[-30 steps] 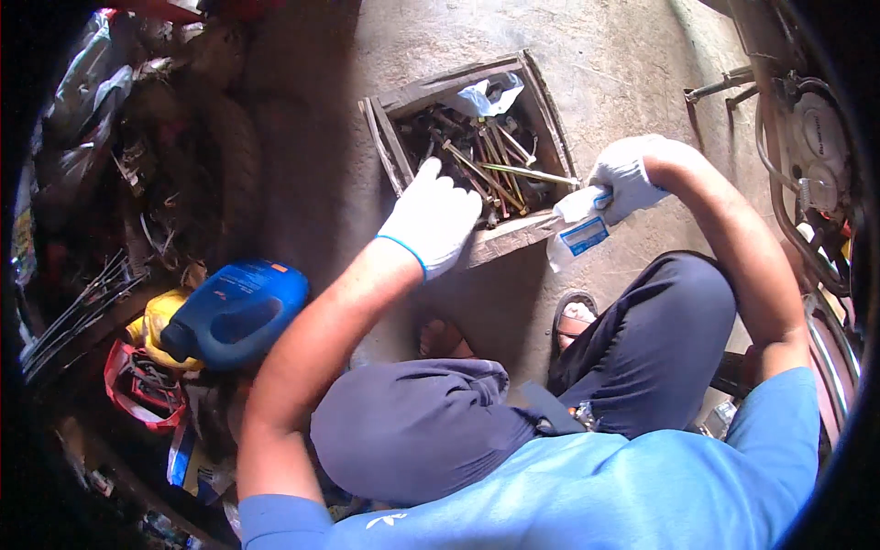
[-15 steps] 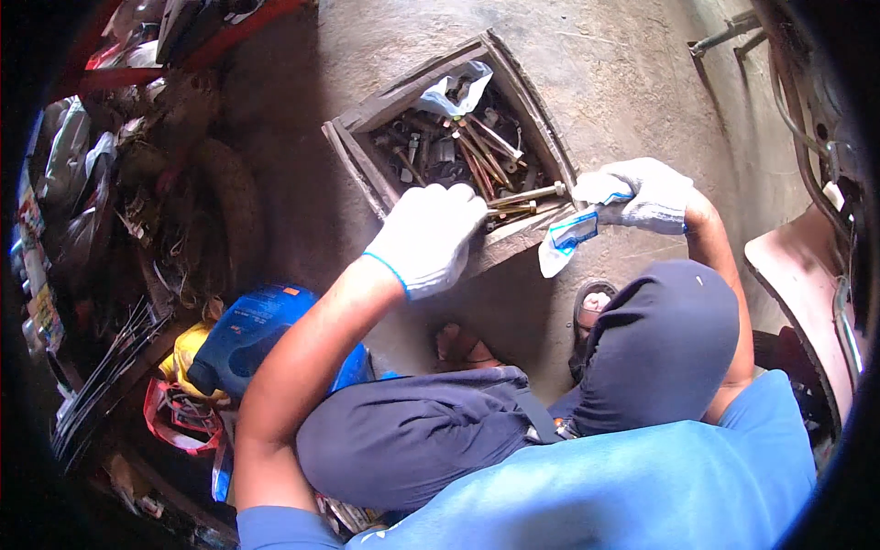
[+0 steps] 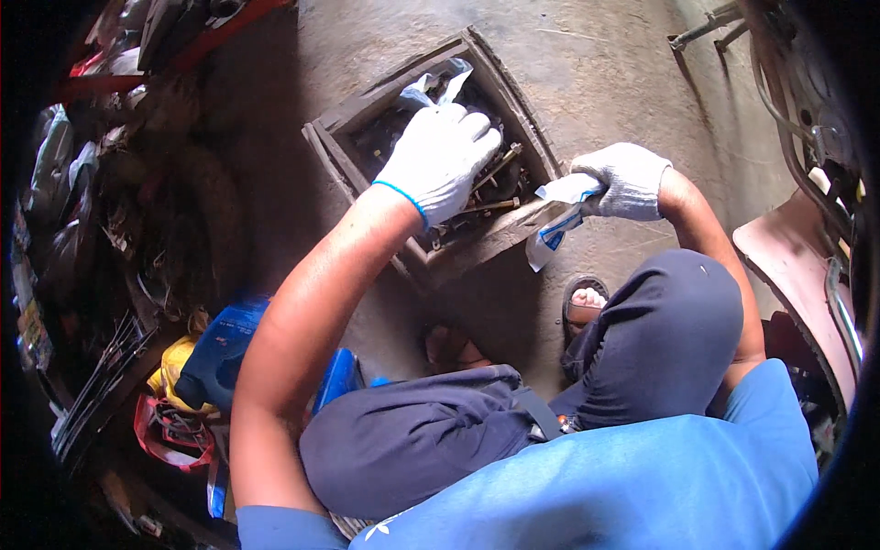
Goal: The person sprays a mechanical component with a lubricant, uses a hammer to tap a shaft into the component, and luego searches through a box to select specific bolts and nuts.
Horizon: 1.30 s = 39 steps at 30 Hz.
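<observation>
In a white knit glove, my left hand (image 3: pixel 440 163) is over a wooden box (image 3: pixel 486 252) on the floor. Its fingers curl down among the contents, and whatever they grip is hidden beneath them. Several long bolts (image 3: pixel 500 170) and dark metal hardware lie in the box. A crumpled white and blue plastic bag (image 3: pixel 456 82) sits at its far side, just past my left fingertips. Also gloved, my right hand (image 3: pixel 628 181) is closed around another white and blue plastic bag (image 3: pixel 570 190), whose lower part hangs by the box's near right corner.
A blue plastic jug (image 3: pixel 225 353) and a yellow container (image 3: pixel 171 371) stand left of my legs. Thin metal rods (image 3: pixel 101 390) and cluttered parts line the left side. At the right are a metal stand (image 3: pixel 706 32) and a pale pink panel (image 3: pixel 793 261).
My left hand has moved from the box's near edge to over its middle, covering many of the bolts. A bolt that stuck out toward my right hand no longer shows there. My right hand still grips the bag.
</observation>
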Available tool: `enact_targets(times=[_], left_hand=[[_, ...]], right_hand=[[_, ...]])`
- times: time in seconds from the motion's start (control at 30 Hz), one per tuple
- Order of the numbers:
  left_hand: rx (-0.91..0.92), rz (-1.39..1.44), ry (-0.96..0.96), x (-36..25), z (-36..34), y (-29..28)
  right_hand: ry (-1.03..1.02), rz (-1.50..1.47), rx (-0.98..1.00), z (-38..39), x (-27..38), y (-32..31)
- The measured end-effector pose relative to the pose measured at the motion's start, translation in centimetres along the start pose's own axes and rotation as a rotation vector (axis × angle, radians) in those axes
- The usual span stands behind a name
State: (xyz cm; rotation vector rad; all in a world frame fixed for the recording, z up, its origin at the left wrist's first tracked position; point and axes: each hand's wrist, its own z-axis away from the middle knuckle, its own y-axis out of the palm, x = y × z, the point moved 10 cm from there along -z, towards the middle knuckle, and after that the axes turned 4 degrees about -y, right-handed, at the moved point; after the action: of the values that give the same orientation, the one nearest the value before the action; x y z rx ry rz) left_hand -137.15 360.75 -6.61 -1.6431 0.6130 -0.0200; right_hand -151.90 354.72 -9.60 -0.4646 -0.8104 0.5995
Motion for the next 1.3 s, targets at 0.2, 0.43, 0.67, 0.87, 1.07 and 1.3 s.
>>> enact_targets(times=[0.2,0.43,0.67,0.87,1.07,1.3], left_hand=[[0.211,-0.205,-0.200,-0.4,1.4,2.8],[0.243,-0.229,-0.178,-0.5,3.9,-0.4],[0.347,-0.176,-0.196,-0.1,6.3,-0.3],[0.336,-0.087,-0.152,-1.4,4.4,-0.4],[0.024,0.063,-0.075,0.3,-2.3,0.0],[0.261,-0.042,-0.101,1.3,-2.8,1.7]], right_hand=[[-0.036,-0.032,-0.078,0.9,-0.8,-0.1],[-0.015,-0.041,-0.026,0.6,-0.9,0.3],[-0.035,-0.034,-0.058,0.4,-0.9,0.2],[-0.043,-0.015,-0.065,0.2,-1.0,0.3],[-0.043,0.007,-0.082,0.5,-0.7,0.0],[-0.043,-0.014,-0.108,0.8,-1.3,0.4]])
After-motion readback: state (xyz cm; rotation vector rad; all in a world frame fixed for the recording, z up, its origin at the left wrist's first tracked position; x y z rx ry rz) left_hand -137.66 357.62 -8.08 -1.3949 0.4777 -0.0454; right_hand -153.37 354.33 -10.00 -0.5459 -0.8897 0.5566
